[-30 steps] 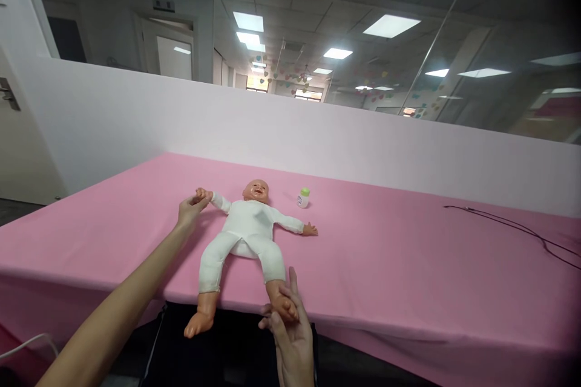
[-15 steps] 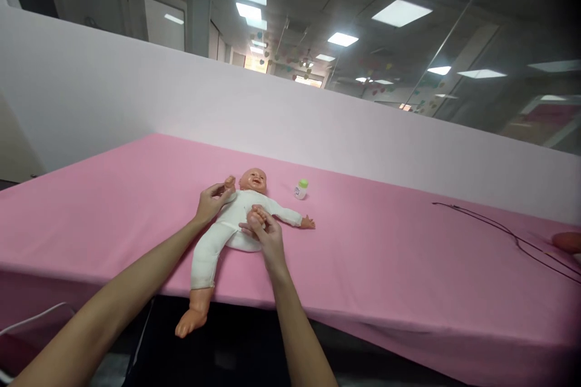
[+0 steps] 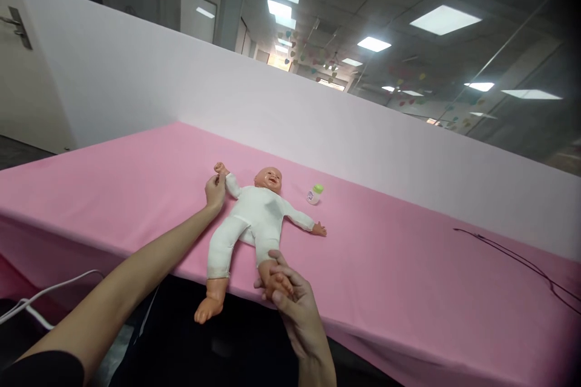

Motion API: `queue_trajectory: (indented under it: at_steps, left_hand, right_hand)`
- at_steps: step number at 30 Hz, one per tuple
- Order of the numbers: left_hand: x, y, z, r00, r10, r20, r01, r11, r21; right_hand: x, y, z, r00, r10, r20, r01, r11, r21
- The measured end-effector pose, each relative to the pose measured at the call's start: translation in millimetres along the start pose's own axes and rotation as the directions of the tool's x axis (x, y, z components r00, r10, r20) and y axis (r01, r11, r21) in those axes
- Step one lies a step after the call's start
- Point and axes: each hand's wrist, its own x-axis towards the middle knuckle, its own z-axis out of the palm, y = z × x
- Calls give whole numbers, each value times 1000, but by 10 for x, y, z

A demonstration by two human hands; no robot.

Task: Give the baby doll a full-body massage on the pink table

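A baby doll [image 3: 259, 213] in a white suit lies on its back on the pink cloth, its head toward the wall and its feet toward me. My left hand [image 3: 216, 190] pinches the doll's arm near the wrist, at the left of its head; that arm is bent upward. Lower down, my right hand [image 3: 295, 299] is wrapped round the doll's foot at the table's front edge. The doll's other arm stretches out to the right, and its other foot hangs over the edge, untouched.
A small bottle with a green lid [image 3: 315, 194] stands right of the doll's head. A thin black cable [image 3: 512, 249] lies at the far right of the pink-covered table [image 3: 399, 266]. Behind it runs a white partition [image 3: 327, 127]. A white cord [image 3: 54, 288] hangs at the lower left.
My right hand has brought the doll's foot down from over its belly to the table's front edge. My left hand has moved the doll's arm outward, away from its body. The view has shifted.
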Motion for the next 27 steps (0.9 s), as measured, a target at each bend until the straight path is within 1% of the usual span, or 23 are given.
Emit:
queue_trajectory:
  at_steps: [1,2,4,5,6,7,8,9,10,11,12,13,14,16,17,18,19,21,22,23,24,25,27]
  left_hand:
    - [-5,7,-2,1000,20,4,-20,1000,1]
    - [-26,23,0,997,67,28,-67,998,-3]
    - [-105,74,12,973,187,132,-186,982,-19]
    - [-157,104,16,947,244,210,-246,969,-19]
    - [-210,133,18,908,293,299,-304,952,-8]
    - [-261,160,16,859,329,391,-363,932,13]
    - [-306,181,11,809,352,471,-417,908,38]
    - [-339,198,5,766,362,531,-462,885,64]
    - [-360,208,1,740,363,567,-489,868,82]
    - [-368,211,-1,732,359,580,-494,865,87]
    - [-361,208,2,742,351,571,-473,877,77]
    - [-340,198,8,768,338,544,-434,899,53]
    - [-306,181,17,806,321,497,-382,924,22]
    - [-208,133,33,903,253,347,-257,966,-34]
    - [-150,102,37,947,195,257,-186,981,-57]
    - [-92,71,35,978,124,170,-112,991,-78]
    - [-38,41,30,994,49,98,-40,994,-99]
    - [45,-1,14,996,-86,9,87,986,-142]
    - [66,-8,8,991,-130,-6,128,979,-161]
    - [72,-2,6,989,-150,-7,147,973,-176]
    - [62,16,8,990,-144,6,142,972,-185]
    - [35,46,14,994,-107,32,111,976,-187]
    - [-56,126,31,991,39,125,-18,986,-166]
  right_hand:
    - [16,-51,27,1000,-15,-11,15,1000,-15]
    - [73,-110,68,999,-34,-22,34,999,-28]
    - [299,-212,168,998,-57,-26,55,997,-54]
    - [453,-234,216,998,-55,-21,53,996,-70]
    - [621,-229,257,998,-51,-23,48,995,-87]
    - [792,-196,290,998,-55,-38,50,993,-107]
    - [951,-142,316,994,-77,-77,66,988,-137]
    - [1085,-76,334,987,-105,-118,85,983,-161]
    - [1182,-11,346,981,-122,-151,97,981,-166]
    - [1234,43,351,976,-129,-174,101,981,-165]
    - [1235,77,349,975,-128,-182,99,982,-159]
    - [1187,88,338,977,-119,-175,93,984,-150]
    - [1095,76,317,981,-107,-160,84,986,-144]
    - [821,9,246,991,-88,-102,72,985,-154]
    - [663,-34,201,995,-80,-66,67,983,-172]
    - [508,-75,152,998,-67,-9,64,977,-204]
    - [363,-110,105,998,-43,56,55,969,-241]
    - [136,-167,34,974,65,218,16,936,-352]
    - [60,-190,17,950,131,282,-2,910,-414]
    - [13,-214,14,927,189,323,-17,884,-467]
    - [-4,-238,25,916,219,336,-23,865,-502]
    - [10,-260,48,921,215,325,-21,859,-511]
    - [138,-289,121,962,114,248,16,884,-467]
